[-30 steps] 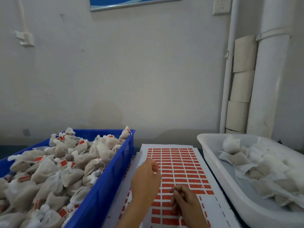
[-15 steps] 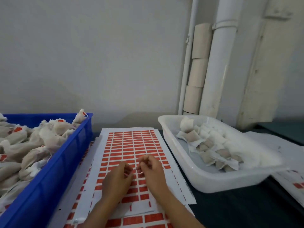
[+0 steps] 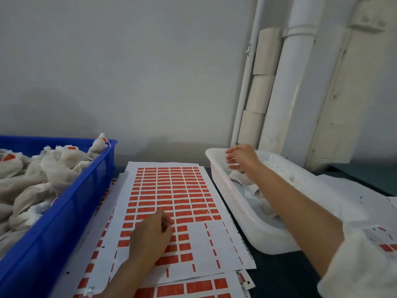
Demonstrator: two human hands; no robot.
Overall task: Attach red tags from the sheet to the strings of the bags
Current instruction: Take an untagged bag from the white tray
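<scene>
The blue crate (image 3: 64, 203) sits at the left, heaped with cloth bags (image 3: 38, 177) that already carry red tags, so it looks like the bin for finished work. The white tub (image 3: 238, 214) at the right holds flat bags with no red showing, probably the supply. Between them on the dark tabletop (image 3: 285, 274) lies the sheet (image 3: 171, 190), within easy reach of both hands. It is white paper covered in rows of small red tags (image 3: 169, 183), with a bare patch at its lower right where tags are gone; more sheets lie under it.

The right hand (image 3: 241, 158) hangs over the tub with fingers loosely spread, holding nothing, seemingly going for a bag. The left hand (image 3: 150, 237) rests on the sheet, fingers curled under; whether it pinches a tag I cannot tell.
</scene>
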